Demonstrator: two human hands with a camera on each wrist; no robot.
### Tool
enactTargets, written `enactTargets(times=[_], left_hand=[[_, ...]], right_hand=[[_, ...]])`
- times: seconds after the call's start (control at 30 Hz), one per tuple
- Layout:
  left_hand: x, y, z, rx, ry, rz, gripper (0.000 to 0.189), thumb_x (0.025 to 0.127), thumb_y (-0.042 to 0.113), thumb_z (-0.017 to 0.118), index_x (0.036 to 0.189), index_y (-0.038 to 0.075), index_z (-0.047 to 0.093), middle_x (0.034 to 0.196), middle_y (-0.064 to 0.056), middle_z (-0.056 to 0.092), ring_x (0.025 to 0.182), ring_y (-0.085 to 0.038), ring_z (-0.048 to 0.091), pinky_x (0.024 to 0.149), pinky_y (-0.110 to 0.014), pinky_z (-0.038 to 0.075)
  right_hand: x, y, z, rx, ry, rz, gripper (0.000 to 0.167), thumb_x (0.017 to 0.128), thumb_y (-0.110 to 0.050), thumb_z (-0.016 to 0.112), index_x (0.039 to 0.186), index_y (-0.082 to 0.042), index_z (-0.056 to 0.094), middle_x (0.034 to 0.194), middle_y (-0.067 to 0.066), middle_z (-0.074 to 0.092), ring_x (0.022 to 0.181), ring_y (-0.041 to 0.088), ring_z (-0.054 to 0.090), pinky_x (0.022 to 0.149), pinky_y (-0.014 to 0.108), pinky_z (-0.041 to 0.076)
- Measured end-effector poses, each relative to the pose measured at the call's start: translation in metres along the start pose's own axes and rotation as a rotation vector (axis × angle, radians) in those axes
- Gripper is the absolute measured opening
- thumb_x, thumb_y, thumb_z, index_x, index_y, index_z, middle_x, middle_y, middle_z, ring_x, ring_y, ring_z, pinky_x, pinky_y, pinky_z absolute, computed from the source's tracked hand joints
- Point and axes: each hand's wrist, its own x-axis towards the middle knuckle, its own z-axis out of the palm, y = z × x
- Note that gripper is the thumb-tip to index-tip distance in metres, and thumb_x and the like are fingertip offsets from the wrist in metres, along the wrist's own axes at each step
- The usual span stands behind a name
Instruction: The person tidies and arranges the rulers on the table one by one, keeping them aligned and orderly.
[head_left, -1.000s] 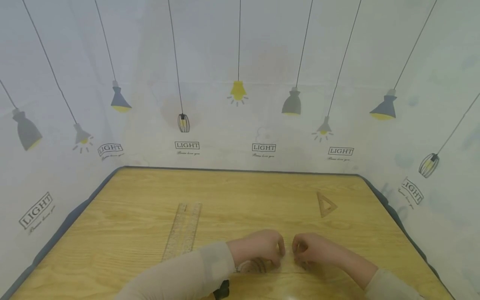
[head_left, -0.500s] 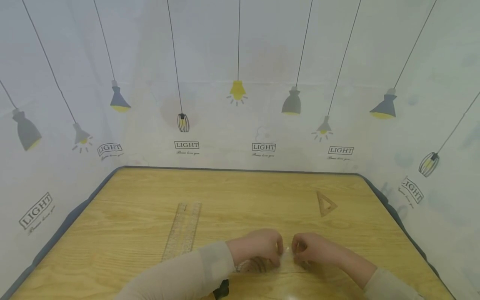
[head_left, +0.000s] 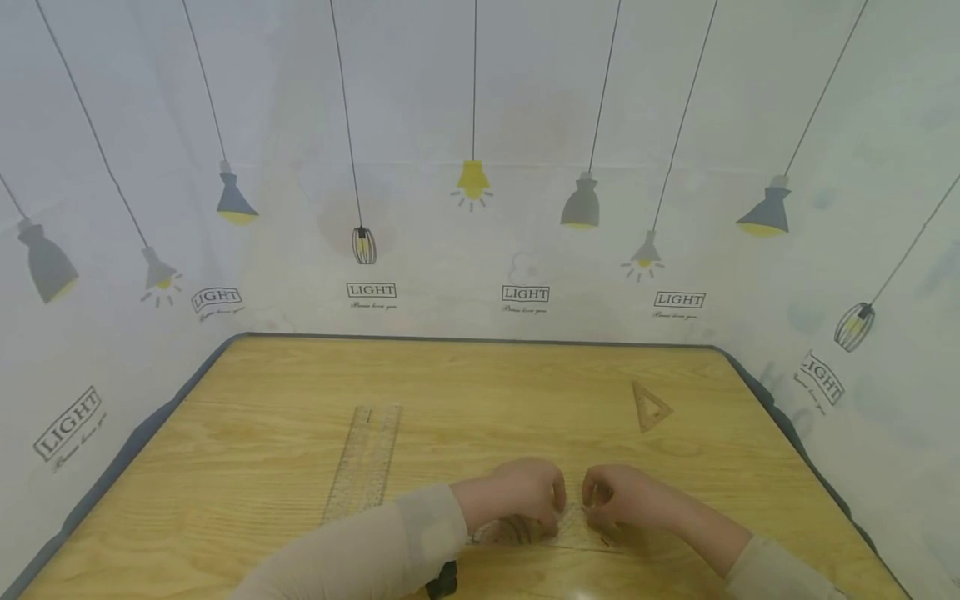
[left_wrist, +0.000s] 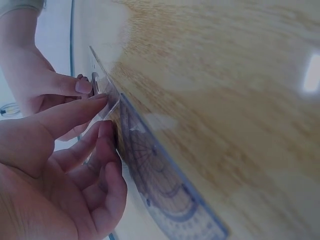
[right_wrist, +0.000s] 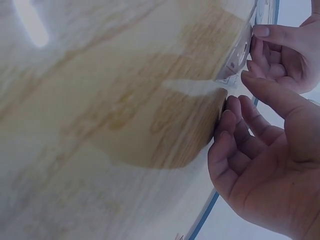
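Observation:
A clear plastic set square with fine markings is held low over the table between my two hands. My left hand pinches its left part with thumb and fingertips. At its right part, my right hand holds it between thumb and curled fingers. In the left wrist view the piece looks tilted, and fingers hide much of its outline. A transparent protractor lies on the table beside my left hand, partly covered by that hand in the head view.
A clear ruler lies to the left, its near end behind my left sleeve. Farther back on the right is a small triangular set square. The wooden table meets a wall sheet printed with lamps. A dark object shows below my left sleeve.
Both hands keep nearly the same place and grip. The set square between them has tilted slightly, so its markings show where glare was before. The head view has shifted a little.

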Motion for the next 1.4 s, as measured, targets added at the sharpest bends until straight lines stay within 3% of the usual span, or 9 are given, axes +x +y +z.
enactTargets(times=[0.43, 0.9, 1.1, 1.4], left_hand=[[0.002, 0.001, 0.001, -0.002, -0.021, -0.035, 0.023, 0.071, 0.023, 0.087, 0.088, 0.021, 0.071, 0.091, 0.013, 0.064, 0.087, -0.007, 0.059, 0.075, -0.026, 0.049], [0.002, 0.000, -0.002, -0.066, -0.017, 0.002, 0.021, 0.072, 0.019, 0.085, 0.088, 0.020, 0.070, 0.093, 0.011, 0.064, 0.086, -0.008, 0.059, 0.074, -0.026, 0.050], [0.011, 0.003, -0.006, -0.079, -0.005, 0.030, 0.020, 0.077, 0.021, 0.082, 0.091, 0.020, 0.069, 0.094, 0.011, 0.064, 0.083, -0.007, 0.058, 0.073, -0.026, 0.050], [0.038, 0.008, -0.009, -0.024, 0.012, 0.042, 0.024, 0.077, 0.030, 0.084, 0.094, 0.024, 0.068, 0.100, 0.010, 0.063, 0.088, -0.007, 0.058, 0.078, -0.026, 0.050]], right_hand=[[0.004, 0.005, 0.001, -0.008, 0.005, 0.030, 0.020, 0.081, -0.006, 0.077, 0.095, -0.005, 0.062, 0.073, 0.002, 0.056, 0.063, 0.016, 0.050, 0.053, 0.027, 0.042], [0.003, 0.006, -0.001, -0.007, 0.022, 0.005, 0.021, 0.082, -0.010, 0.077, 0.097, -0.006, 0.063, 0.076, 0.001, 0.059, 0.065, 0.016, 0.054, 0.055, 0.029, 0.045], [-0.004, 0.010, -0.007, -0.023, 0.074, 0.014, 0.024, 0.081, -0.010, 0.076, 0.101, -0.005, 0.063, 0.082, 0.003, 0.059, 0.069, 0.018, 0.057, 0.058, 0.031, 0.049], [-0.010, 0.021, -0.024, -0.034, 0.144, 0.023, 0.028, 0.084, -0.013, 0.073, 0.106, -0.001, 0.062, 0.084, 0.003, 0.061, 0.071, 0.018, 0.059, 0.059, 0.030, 0.051]])
